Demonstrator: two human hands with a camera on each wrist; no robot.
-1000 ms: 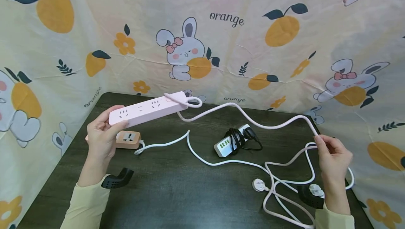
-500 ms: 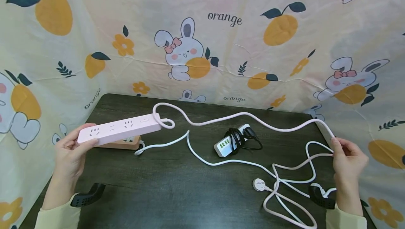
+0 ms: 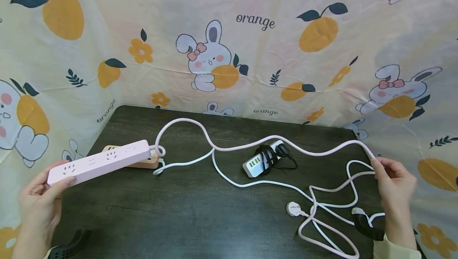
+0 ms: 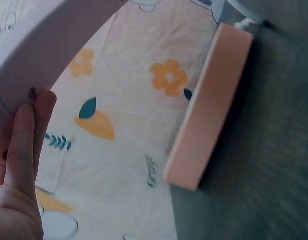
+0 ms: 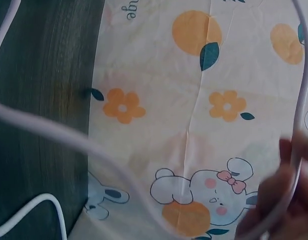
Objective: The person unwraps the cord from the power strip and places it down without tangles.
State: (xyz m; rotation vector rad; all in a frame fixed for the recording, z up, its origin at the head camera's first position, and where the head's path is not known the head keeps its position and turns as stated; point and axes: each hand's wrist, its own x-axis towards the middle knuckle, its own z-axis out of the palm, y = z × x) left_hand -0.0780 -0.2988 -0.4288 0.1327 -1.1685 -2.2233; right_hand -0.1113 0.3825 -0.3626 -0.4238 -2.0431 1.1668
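My left hand (image 3: pixel 42 205) grips the near end of a pale pink power strip (image 3: pixel 101 163), held up over the left side of the table. In the left wrist view its fingers lie against the strip's underside (image 4: pixel 23 65). From the strip's far end a pink cord (image 3: pixel 243 146) makes a small loop, then runs in waves to the right. My right hand (image 3: pixel 397 185) pinches that cord near the table's right edge. Behind and below the strip lies an orange power strip (image 3: pixel 144 161), partly hidden, with a white cord (image 3: pixel 247 185).
A white USB charging strip (image 3: pixel 255 165) wrapped in a black cord (image 3: pixel 266 159) lies mid-table. Tangled cords and a white plug (image 3: pixel 294 209) lie at the front right of the dark table (image 3: pixel 186 219). A printed cloth (image 3: pixel 268 52) hangs behind.
My left hand has moved left and toward me with the pink power strip, baring more of the orange strip. My right hand has shifted right, and the pink cord now stretches across a wider span.
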